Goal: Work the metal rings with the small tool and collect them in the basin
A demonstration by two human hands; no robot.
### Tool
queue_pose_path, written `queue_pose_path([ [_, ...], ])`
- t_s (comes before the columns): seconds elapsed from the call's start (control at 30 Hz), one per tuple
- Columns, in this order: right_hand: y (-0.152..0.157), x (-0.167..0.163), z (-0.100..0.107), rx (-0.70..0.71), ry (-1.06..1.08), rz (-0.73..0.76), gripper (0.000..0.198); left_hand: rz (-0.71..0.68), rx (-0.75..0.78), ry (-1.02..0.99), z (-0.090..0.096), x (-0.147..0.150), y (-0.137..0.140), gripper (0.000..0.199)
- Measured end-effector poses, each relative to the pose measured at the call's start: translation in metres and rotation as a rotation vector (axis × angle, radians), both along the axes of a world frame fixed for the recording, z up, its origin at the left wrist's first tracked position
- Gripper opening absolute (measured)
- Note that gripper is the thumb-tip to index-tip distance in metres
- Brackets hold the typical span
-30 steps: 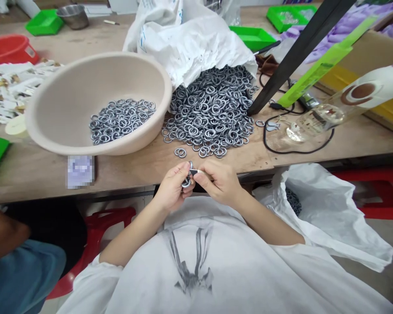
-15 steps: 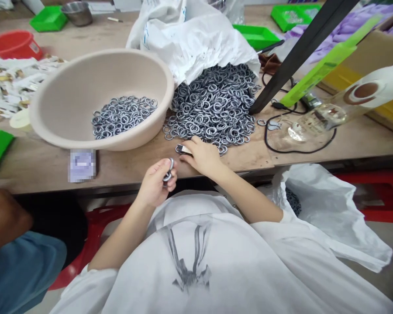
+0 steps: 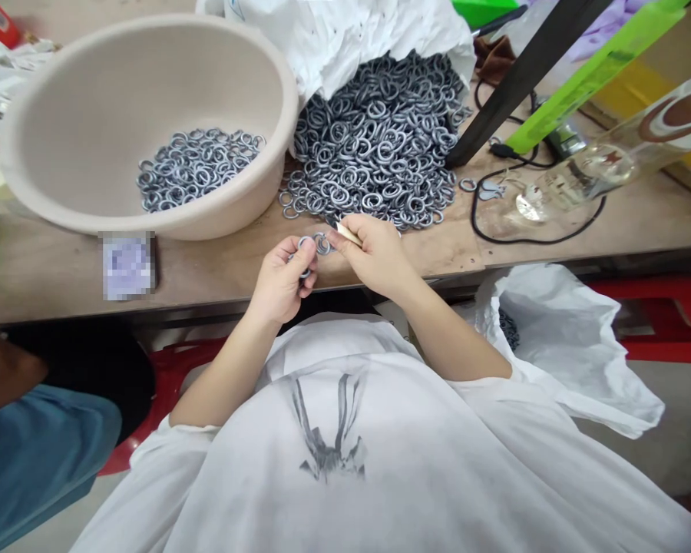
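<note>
My left hand [image 3: 282, 280] is closed around a few grey rings [image 3: 305, 247] held at its thumb and fingertips, above the front edge of the table. Close to its right is my right hand [image 3: 377, 250], fingers pinched round a small pale strip-like tool [image 3: 348, 233] with a dark end; its exact kind I cannot make out. Another grey ring or two [image 3: 322, 243] sit between the two hands, at the right fingertips. Just behind lies a big heap of grey rings [image 3: 380, 153], spilling from a white sack [image 3: 374, 38].
A large beige basin [image 3: 150, 226] with grey rings inside stands at left. A small card-like box [image 3: 127, 265] lies before it. At right are a dark post [image 3: 530, 77], a black cable [image 3: 530, 243] and a clear bottle [image 3: 587, 173]. A person's blue sleeve [image 3: 40, 453] shows at lower left.
My hands have come together, the left moving right and up with its rings. The right has lifted from the table edge of the heap, with a ring now at its fingertips. The view has tilted down.
</note>
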State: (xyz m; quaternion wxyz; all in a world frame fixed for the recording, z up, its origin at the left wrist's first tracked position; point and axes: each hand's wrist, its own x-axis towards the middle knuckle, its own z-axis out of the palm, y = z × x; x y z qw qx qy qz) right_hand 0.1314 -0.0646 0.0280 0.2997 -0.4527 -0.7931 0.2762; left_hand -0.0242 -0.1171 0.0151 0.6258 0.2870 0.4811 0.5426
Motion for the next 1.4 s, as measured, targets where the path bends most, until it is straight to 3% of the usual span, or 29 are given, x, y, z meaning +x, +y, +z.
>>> queue_pose_path([
  [0.1, -0.010, 0.005, -0.001, -0.061, 0.112, 0.010, 0.037, -0.045, 0.098, 0.077, -0.008, 0.010, 0.003, 0.044],
  [0.33, -0.007, 0.002, -0.005, -0.208, 0.348, 0.035, 0.043, -0.141, 0.170, 0.110, -0.010, 0.010, 0.005, 0.040],
  [0.57, -0.009, 0.000, -0.006, -0.338, 0.642, 0.069, 0.046, -0.070, 0.128, 0.092, -0.005, 0.007, 0.005, 0.036],
  [0.7, -0.008, 0.004, -0.010, -0.402, 0.704, 0.032, 0.048, -0.029, 0.086, 0.024, -0.004, 0.007, 0.006, 0.032],
  [0.87, -0.010, 0.003, -0.014, -0.497, 0.753, 0.028, 0.050, -0.078, 0.059, -0.032, -0.002, 0.012, 0.003, 0.040],
  [1.03, -0.018, -0.001, -0.016, -0.502, 0.776, 0.077, 0.048, -0.137, 0.029, -0.076, 0.005, 0.013, -0.005, 0.044],
  [1.13, -0.022, -0.002, -0.016, -0.454, 0.790, 0.053, 0.046, -0.182, -0.008, -0.113, 0.010, 0.012, -0.010, 0.039],
  [1.27, -0.021, 0.000, -0.013, -0.473, 0.753, 0.145, 0.043, -0.268, -0.023, -0.189, 0.013, 0.011, -0.015, 0.031],
  [1.4, -0.018, 0.010, -0.008, -0.300, 0.675, 0.121, 0.040, -0.307, 0.008, -0.204, 0.013, 0.007, -0.016, 0.031],
])
